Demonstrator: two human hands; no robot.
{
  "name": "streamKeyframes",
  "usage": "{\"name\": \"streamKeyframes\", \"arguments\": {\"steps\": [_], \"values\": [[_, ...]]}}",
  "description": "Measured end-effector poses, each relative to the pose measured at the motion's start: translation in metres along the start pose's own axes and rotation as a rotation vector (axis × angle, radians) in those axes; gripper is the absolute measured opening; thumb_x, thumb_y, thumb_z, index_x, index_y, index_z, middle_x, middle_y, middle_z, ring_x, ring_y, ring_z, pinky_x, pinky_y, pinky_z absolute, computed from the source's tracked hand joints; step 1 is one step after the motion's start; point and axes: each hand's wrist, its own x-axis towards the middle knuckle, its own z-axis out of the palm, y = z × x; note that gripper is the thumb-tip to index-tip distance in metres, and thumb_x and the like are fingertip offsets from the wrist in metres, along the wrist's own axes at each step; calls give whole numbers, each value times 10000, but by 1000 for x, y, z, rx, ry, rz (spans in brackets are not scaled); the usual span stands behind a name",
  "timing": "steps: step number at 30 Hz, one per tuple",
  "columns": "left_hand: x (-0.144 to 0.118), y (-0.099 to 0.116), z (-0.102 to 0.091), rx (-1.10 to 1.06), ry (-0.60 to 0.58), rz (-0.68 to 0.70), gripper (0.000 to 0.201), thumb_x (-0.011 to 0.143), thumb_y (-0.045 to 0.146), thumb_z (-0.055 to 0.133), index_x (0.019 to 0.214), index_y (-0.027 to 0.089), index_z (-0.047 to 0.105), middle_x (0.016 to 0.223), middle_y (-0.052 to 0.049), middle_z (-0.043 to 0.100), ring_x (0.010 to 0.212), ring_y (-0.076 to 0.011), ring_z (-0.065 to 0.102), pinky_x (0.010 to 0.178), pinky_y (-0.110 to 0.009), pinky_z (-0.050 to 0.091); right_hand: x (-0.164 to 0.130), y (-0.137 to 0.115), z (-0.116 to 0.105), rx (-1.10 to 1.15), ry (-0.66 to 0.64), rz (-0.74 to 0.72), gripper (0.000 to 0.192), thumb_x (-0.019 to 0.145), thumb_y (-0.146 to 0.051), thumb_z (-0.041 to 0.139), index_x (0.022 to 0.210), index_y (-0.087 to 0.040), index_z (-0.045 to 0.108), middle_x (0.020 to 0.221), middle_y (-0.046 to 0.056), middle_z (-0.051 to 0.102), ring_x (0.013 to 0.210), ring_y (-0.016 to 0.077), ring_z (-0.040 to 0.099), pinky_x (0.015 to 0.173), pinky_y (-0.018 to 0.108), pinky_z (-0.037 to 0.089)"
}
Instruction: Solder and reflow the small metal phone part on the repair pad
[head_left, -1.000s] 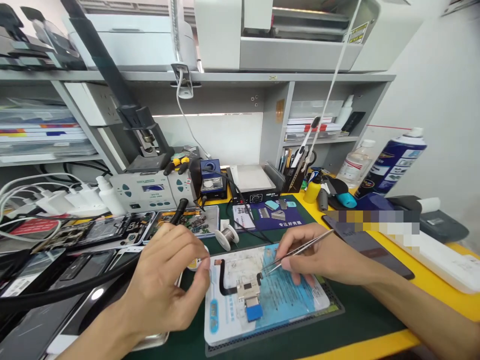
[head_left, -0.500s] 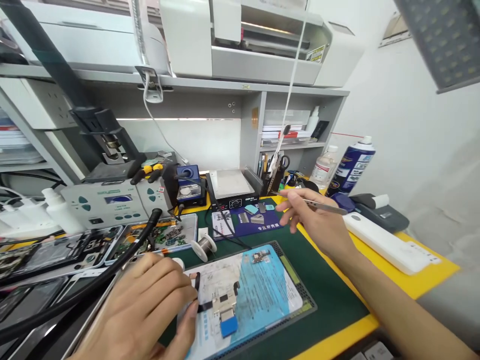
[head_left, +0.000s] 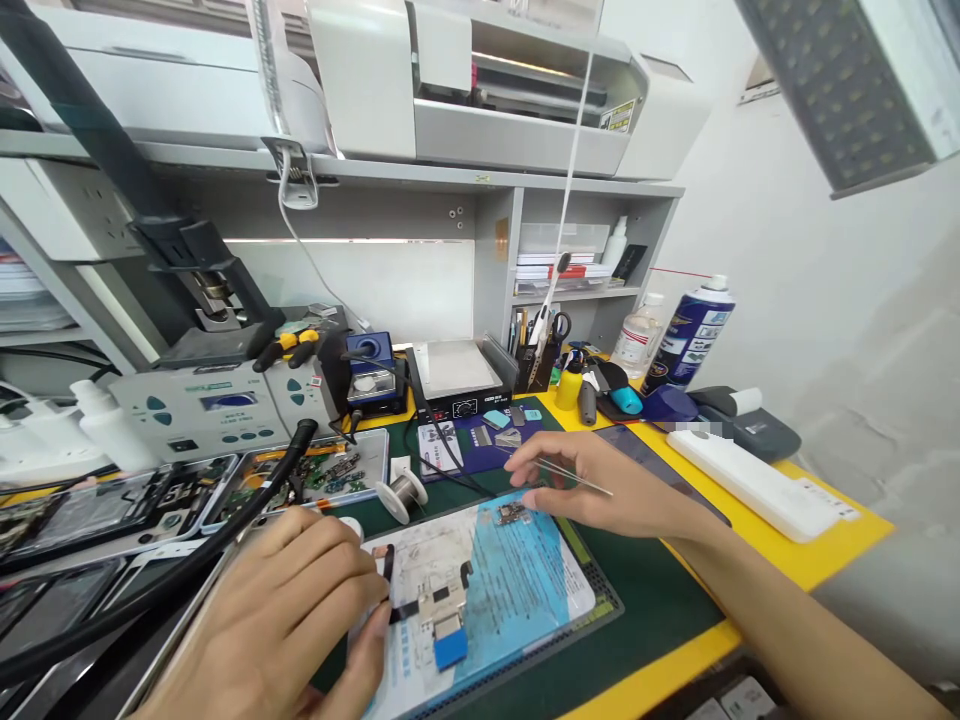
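two hands work over one blue-and-white repair mat (head_left: 525,600) on the counter (head_left: 750,560). the right hand (head_left: 600,490) is pinched around thin metal tweezers (head_left: 570,474), whose long axis runs from lower right, over the fingers, up-left toward the tip. just below and left of that tip lies a small circuit board (head_left: 513,514), flat on the mat's far edge; the tip looks close above it, though contact cannot be told. the right hand is clearly the nearer one to the board. the left hand (head_left: 300,610) sits at the mat's near left edge, its fingers curled and pressing on the black arm of a small metal clamp fixture (head_left: 439,605) with a blue block at its front; the fixture lies well apart from the board, toward the person. a solder spool (head_left: 403,492) stands just beyond the mat. compared with half a second ago, the right hand has come down from above the blue pad near the pen holder to the mat's far edge, and the tweezers now point at the board; the left hand has kept its place.
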Motion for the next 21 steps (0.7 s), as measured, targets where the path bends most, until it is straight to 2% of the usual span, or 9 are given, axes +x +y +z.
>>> {"name": "streamKeyframes", "arguments": {"steps": [6,13,18,21], "values": [[6,5,-2,13,-4,4,162,839,27,591,812,186,602,756,-37,652,781,-210,578,819,-411,424,-2,3,6,-180,-52,-38,248,914,-296,685,1149,-217,677,1092,79,718,914,214,653,733,296,476],[15,8,-7,14,-19,19,156,822,27,597,840,171,654,709,-30,632,728,-198,573,759,-394,422,-5,3,10,-213,-63,-62,188,951,-277,628,1128,-214,647,1036,75,701,874,206,630,726,300,474],[5,5,-3,-43,-37,-24,165,816,33,606,915,155,656,770,-58,634,778,-217,538,752,-412,398,-7,3,13,-133,-98,-40,130,975,-277,596,1083,-208,620,892,37,629,737,164,540,640,274,434],[1,4,-2,-73,-33,-39,180,811,25,606,926,156,651,777,-60,627,777,-215,510,745,-416,387,-6,2,14,-34,-78,-33,126,971,-271,607,1078,-204,619,931,45,618,763,165,536,662,279,443]]}}
